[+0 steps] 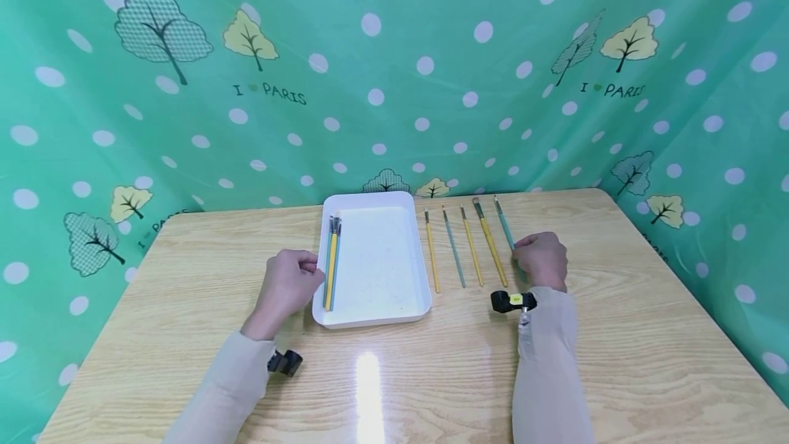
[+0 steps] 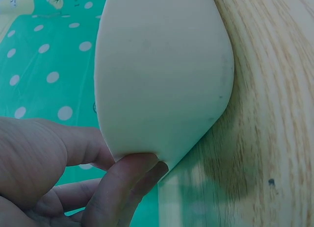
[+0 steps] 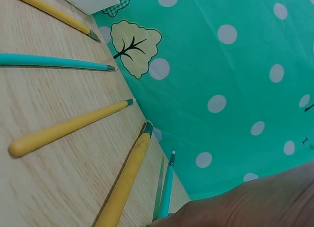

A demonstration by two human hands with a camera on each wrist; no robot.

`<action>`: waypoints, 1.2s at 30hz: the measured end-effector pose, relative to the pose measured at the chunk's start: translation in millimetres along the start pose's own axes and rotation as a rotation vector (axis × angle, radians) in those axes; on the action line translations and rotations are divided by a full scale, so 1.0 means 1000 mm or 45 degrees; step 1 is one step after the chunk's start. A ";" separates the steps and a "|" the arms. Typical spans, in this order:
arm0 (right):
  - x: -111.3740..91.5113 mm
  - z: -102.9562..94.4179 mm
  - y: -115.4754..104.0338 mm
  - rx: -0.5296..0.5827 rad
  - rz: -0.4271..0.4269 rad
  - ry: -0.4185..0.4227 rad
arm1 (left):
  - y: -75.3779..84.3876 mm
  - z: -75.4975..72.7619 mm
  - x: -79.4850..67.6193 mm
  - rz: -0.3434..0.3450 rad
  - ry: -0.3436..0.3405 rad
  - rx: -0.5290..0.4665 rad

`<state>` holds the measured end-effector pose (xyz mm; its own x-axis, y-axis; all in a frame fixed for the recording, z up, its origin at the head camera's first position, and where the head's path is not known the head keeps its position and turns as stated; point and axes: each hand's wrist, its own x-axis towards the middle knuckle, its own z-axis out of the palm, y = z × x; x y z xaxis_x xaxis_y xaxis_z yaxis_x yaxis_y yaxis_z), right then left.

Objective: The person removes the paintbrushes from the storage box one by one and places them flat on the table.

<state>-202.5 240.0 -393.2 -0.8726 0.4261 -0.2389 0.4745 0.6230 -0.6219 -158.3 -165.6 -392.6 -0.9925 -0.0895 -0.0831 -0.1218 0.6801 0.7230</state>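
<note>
While the left hand (image 1: 290, 283) pinches a rectangular white tray (image 1: 382, 259), the right hand (image 1: 542, 259) grips a slim teal-handled paintbrush (image 1: 504, 225) just right of a thick yellow-handled brush (image 1: 491, 244), apparently lining it up, which would next call for gentle release.

Both sleeves (image 1: 548, 368) are pale beige, with black wrist cameras (image 1: 290, 363), the right yellow-labelled.

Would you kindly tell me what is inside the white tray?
Inside the white tray, three paintbrushes, one yellow and two blue, lie along its left side; whatever lies directly beneath them is covered.
</note>
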 end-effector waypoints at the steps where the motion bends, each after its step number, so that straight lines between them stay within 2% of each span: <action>1: 0.000 0.000 0.000 -0.006 0.005 0.002 | 0.000 0.000 0.000 0.002 0.002 0.002; 36: 0.000 0.002 0.000 -0.019 0.058 0.028 | 0.000 0.000 -0.001 0.010 0.011 0.023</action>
<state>-202.9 238.5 -394.9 -0.8474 0.4682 -0.2503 0.5154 0.6126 -0.5993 -157.8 -165.3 -392.6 -0.9933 -0.0903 -0.0716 -0.1143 0.6936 0.7112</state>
